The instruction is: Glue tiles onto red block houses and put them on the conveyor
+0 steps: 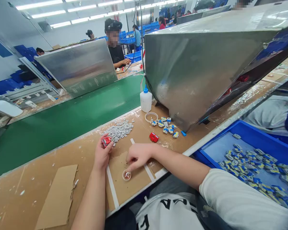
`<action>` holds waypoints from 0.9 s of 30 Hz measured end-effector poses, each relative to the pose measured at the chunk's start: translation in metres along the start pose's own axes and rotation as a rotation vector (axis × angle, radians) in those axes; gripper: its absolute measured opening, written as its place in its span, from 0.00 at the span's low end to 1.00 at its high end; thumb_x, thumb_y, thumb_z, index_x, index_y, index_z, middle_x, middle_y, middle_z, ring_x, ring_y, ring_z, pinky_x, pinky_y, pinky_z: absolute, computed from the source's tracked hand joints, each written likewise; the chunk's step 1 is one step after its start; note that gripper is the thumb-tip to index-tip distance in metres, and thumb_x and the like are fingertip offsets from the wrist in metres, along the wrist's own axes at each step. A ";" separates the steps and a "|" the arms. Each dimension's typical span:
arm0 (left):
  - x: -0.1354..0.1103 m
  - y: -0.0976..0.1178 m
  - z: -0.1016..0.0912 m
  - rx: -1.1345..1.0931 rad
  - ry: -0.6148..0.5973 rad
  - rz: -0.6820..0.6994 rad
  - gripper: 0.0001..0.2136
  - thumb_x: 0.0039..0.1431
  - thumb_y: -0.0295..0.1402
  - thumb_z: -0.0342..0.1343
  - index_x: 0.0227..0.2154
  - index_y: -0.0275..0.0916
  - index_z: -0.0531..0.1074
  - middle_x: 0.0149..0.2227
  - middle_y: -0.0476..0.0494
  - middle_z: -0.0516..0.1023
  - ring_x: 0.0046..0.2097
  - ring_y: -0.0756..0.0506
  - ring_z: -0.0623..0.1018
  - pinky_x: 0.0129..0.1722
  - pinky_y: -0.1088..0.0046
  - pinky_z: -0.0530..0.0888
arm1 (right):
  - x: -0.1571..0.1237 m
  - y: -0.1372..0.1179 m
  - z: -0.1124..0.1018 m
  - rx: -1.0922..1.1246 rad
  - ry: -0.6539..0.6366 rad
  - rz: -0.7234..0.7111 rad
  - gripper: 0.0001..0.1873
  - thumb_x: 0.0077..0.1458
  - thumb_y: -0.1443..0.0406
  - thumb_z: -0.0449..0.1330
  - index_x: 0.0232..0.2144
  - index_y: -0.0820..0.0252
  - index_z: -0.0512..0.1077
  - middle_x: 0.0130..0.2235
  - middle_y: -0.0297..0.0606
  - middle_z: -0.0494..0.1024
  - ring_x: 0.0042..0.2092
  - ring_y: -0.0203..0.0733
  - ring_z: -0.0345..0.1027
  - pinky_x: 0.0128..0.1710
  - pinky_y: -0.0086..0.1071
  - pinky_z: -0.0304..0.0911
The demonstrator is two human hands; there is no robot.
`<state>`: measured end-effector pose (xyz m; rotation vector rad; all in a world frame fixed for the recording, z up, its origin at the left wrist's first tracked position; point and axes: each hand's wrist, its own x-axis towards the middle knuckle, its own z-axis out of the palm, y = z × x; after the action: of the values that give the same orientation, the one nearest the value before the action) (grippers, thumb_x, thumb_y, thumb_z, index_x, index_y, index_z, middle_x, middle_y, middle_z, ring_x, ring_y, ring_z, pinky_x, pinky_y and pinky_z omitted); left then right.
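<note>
My left hand (102, 151) holds a small red plastic part (106, 141) with a grey section between thumb and fingers, raised over the work surface. My right hand (139, 157) is curled, with its fingertips at a small round cup (124, 176) on the cardboard. Reddish-brown contents show in the cup. Whatever those fingertips pinch is too small to make out. Beyond my left hand lies a pile of small grey pieces (121, 130). A second red part (154, 137) rests on the table past my right wrist.
Several grey, blue and yellow parts (166, 125) lie near a white bottle (146, 101) and a ring-shaped roll (151, 117). A large metal box (201, 70) stands behind. At right, a blue bin (213, 147) holds many similar parts. A green belt (105, 105) runs behind the table.
</note>
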<state>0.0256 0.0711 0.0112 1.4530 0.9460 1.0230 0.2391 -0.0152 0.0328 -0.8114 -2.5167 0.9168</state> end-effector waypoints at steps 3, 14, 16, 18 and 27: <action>0.004 0.000 -0.002 -0.190 0.008 -0.070 0.29 0.50 0.46 0.71 0.52 0.45 0.67 0.50 0.42 0.77 0.29 0.54 0.68 0.24 0.79 0.63 | 0.004 -0.005 0.016 -0.107 0.008 -0.066 0.23 0.65 0.55 0.62 0.19 0.58 0.68 0.20 0.28 0.70 0.23 0.33 0.51 0.27 0.31 0.43; 0.010 0.003 -0.004 -0.120 0.046 -0.092 0.32 0.49 0.44 0.72 0.54 0.42 0.68 0.50 0.39 0.79 0.29 0.54 0.70 0.27 0.78 0.67 | 0.012 0.000 0.027 -0.139 0.109 -0.107 0.23 0.67 0.58 0.59 0.20 0.58 0.66 0.22 0.30 0.70 0.25 0.34 0.54 0.27 0.32 0.43; 0.008 0.004 -0.003 0.044 0.005 -0.064 0.30 0.49 0.45 0.72 0.52 0.40 0.69 0.46 0.40 0.81 0.34 0.50 0.76 0.32 0.75 0.72 | 0.012 0.000 0.028 -0.079 0.080 -0.129 0.22 0.64 0.59 0.59 0.19 0.58 0.63 0.20 0.28 0.65 0.24 0.33 0.50 0.27 0.31 0.43; 0.004 0.004 -0.002 0.189 -0.078 -0.053 0.29 0.48 0.45 0.71 0.50 0.39 0.71 0.45 0.40 0.82 0.40 0.45 0.80 0.40 0.69 0.76 | 0.011 0.003 0.029 0.014 0.076 -0.130 0.22 0.62 0.60 0.59 0.18 0.59 0.61 0.19 0.26 0.59 0.24 0.32 0.46 0.27 0.31 0.43; -0.008 0.003 0.003 0.577 -0.279 -0.006 0.23 0.50 0.47 0.69 0.46 0.41 0.75 0.35 0.47 0.80 0.32 0.45 0.75 0.32 0.72 0.70 | 0.013 0.031 0.011 0.278 0.806 0.180 0.25 0.62 0.56 0.53 0.18 0.56 0.50 0.21 0.26 0.49 0.26 0.31 0.44 0.28 0.30 0.44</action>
<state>0.0259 0.0626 0.0138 2.0029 1.0858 0.5326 0.2358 0.0069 0.0055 -1.0572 -1.6090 0.7587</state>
